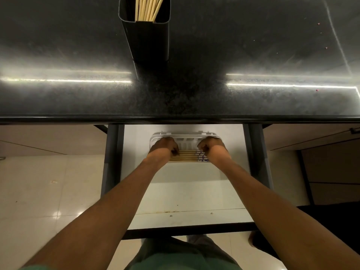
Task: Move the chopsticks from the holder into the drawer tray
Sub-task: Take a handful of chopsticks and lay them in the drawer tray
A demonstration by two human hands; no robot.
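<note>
A tall black holder (150,38) stands on the dark counter with several wooden chopsticks (148,7) sticking out of its top. Below the counter edge an open white drawer (185,191) holds a white tray (186,137). Several chopsticks (184,156) lie side by side across the tray's near side. My left hand (163,148) grips their left ends with curled fingers. My right hand (212,148) is curled over their right ends, where a patterned part shows. Both hands hide the tray's corners.
The dark polished counter (78,90) spans the upper half, its front edge overhanging the drawer's back. Dark drawer rails (112,158) run along both sides. Pale tiled floor (48,191) lies to the left, dark cabinet fronts to the right.
</note>
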